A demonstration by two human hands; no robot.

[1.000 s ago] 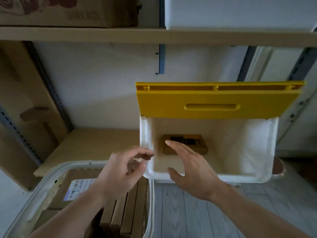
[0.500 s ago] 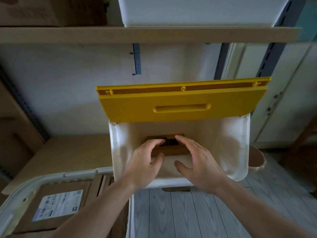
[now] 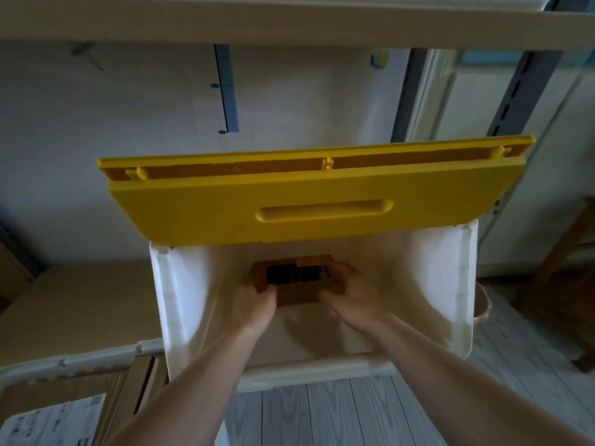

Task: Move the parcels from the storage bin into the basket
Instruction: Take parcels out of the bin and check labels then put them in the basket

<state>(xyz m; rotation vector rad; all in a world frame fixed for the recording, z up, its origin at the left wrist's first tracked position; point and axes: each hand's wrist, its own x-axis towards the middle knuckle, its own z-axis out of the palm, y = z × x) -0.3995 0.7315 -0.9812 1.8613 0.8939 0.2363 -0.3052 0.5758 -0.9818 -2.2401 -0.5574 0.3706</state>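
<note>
A white storage bin (image 3: 463,297) stands in front of me with its yellow lid (image 3: 309,201) flipped up. Deep inside it lies a brown cardboard parcel (image 3: 299,278) with a dark label on top. Both my arms reach into the bin. My left hand (image 3: 254,300) grips the parcel's left end and my right hand (image 3: 351,294) grips its right end. The white basket (image 3: 80,362) sits at the lower left, holding several flat cardboard parcels; one (image 3: 54,420) shows a white shipping label.
A wooden shelf board (image 3: 289,24) runs overhead. A lower wooden shelf (image 3: 77,304) lies left of the bin. Grey metal uprights (image 3: 515,88) stand at the right. Grey plank floor (image 3: 322,413) shows below the bin.
Both hands moved deeper into the bin and closed on the ends of the brown parcel. The view shifted right and nearer, so the basket slid to the lower left.
</note>
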